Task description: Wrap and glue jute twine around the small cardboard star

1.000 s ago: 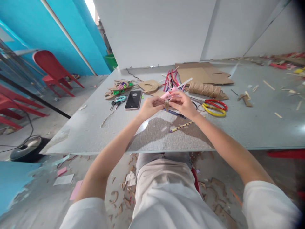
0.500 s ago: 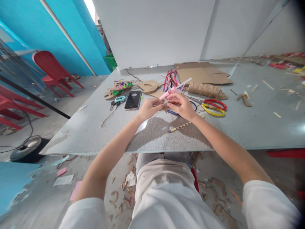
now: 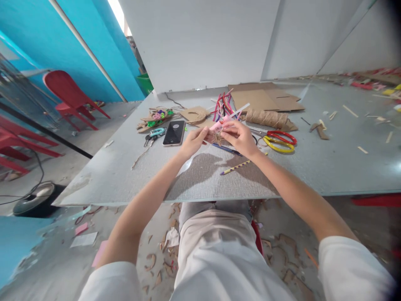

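Note:
Both hands meet above the table's middle around a small brown piece [image 3: 216, 138], which looks like twine-wrapped cardboard with pointed edges. My left hand [image 3: 194, 143] pinches its left side with closed fingers. On the other side my right hand [image 3: 240, 138] has thumb and fingertips closed on it. Fingers partly cover the piece. Just beyond it lies something pink and rolled [image 3: 219, 124], partly hidden by the right hand. A dark blue pen [image 3: 230, 149] rests beneath the hands, and a yellow patterned pencil [image 3: 234, 168] lies nearer the table edge.
Left of the hands are a phone [image 3: 174, 133], keys with a teal holder [image 3: 156, 133] and a decorated twine piece [image 3: 156, 118]. A twine roll [image 3: 266, 118], red-and-yellow-handled scissors [image 3: 280, 141] and cardboard sheets [image 3: 265, 97] lie right and behind. Pipe cleaners [image 3: 224, 104] stand behind the hands.
My left hand has turned and opened slightly away from the right, so more of the brown piece shows between them. The surroundings on the table stay as they were.

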A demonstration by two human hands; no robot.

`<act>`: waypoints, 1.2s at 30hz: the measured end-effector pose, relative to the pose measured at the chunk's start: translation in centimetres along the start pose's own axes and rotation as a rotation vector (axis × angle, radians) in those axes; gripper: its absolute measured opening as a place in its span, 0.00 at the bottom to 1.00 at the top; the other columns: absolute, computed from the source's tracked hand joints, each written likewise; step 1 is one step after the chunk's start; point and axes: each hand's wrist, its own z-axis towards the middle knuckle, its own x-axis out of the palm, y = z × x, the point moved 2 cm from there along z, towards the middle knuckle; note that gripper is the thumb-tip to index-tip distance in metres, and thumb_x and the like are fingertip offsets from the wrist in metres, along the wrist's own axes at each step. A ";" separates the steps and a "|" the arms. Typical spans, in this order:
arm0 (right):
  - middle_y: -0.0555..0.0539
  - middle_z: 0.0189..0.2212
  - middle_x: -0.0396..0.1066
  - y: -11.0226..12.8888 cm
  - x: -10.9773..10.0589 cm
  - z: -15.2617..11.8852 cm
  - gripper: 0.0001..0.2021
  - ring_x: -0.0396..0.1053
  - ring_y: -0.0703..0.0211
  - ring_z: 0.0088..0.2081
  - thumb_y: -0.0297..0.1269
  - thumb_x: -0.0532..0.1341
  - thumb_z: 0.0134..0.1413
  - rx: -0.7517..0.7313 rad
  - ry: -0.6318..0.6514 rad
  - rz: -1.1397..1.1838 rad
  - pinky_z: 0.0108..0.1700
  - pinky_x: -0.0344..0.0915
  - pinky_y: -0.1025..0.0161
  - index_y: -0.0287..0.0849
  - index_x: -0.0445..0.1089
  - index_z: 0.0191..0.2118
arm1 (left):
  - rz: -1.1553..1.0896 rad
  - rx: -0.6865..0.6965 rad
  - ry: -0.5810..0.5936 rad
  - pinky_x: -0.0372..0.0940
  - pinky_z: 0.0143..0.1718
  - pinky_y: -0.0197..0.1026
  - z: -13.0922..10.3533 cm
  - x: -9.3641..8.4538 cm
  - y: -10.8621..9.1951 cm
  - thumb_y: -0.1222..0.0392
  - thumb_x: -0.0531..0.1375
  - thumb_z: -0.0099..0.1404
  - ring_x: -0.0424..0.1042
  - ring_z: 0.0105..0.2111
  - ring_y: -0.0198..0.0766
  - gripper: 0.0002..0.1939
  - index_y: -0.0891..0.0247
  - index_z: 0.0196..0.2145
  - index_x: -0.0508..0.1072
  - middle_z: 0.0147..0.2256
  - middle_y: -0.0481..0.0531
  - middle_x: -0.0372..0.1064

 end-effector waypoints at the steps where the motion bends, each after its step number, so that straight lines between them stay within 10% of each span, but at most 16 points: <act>1: 0.49 0.35 0.74 0.0 0.0 0.0 0.12 0.73 0.58 0.37 0.43 0.61 0.50 0.001 -0.005 -0.010 0.42 0.69 0.58 0.45 0.64 0.39 | 0.006 -0.003 -0.035 0.62 0.24 0.31 0.1 -0.1 0.1 0.45 0.50 0.66 0.71 0.26 0.31 0.19 0.64 0.32 0.69 0.27 0.51 0.71; 20: 0.50 0.31 0.74 0.1 0.1 -0.1 0.09 0.73 0.57 0.34 0.37 0.61 0.48 -0.014 0.010 -0.085 0.38 0.68 0.59 0.44 0.64 0.37 | 0.046 0.028 -0.132 0.59 0.22 0.32 -0.2 -0.8 -0.4 0.58 0.62 0.54 0.64 0.19 0.29 0.08 0.66 0.24 0.70 0.20 0.47 0.69; 36: 0.49 0.32 0.74 0.3 0.1 -0.1 0.10 0.73 0.58 0.35 0.40 0.61 0.49 -0.028 0.000 -0.051 0.39 0.68 0.58 0.45 0.65 0.38 | 0.076 0.065 -0.129 0.61 0.24 0.32 0.4 -0.8 0.9 0.58 0.52 0.67 0.65 0.23 0.29 0.10 0.65 0.31 0.67 0.25 0.45 0.64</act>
